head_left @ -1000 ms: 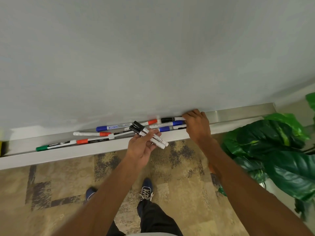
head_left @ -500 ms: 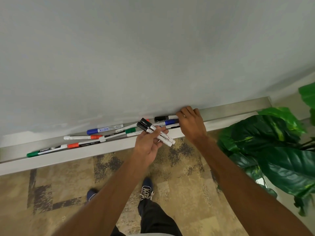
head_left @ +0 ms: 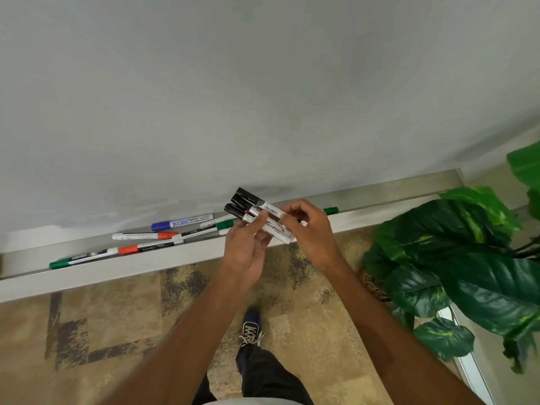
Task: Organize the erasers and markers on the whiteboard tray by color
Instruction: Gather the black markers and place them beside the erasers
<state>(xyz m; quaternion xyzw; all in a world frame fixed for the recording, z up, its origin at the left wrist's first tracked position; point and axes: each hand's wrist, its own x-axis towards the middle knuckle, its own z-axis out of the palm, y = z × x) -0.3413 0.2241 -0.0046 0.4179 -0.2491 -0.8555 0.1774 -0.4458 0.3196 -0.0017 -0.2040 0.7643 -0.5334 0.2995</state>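
Observation:
Three black-capped markers [head_left: 248, 204] are bunched together above the whiteboard tray [head_left: 394, 197]. My left hand [head_left: 247, 249] grips them from below and my right hand [head_left: 309, 229] holds their white barrels from the right. On the tray lie a blue marker [head_left: 181, 223], a red-capped marker [head_left: 144, 235], another red marker [head_left: 146, 247], a green marker [head_left: 79, 258] at the far left and a green-capped marker [head_left: 213, 226] partly behind my left hand. A green cap [head_left: 331, 211] shows past my right hand. No eraser is visible.
The whiteboard [head_left: 233, 97] fills the upper view. A large leafy plant [head_left: 461, 258] stands at the right, close to the tray's end. Patterned carpet [head_left: 102, 331] and my shoe [head_left: 251, 328] are below.
My right hand left the tray with a third black marker and brought it to the two in my left hand. Both hands now hold the bundle, raised slightly.

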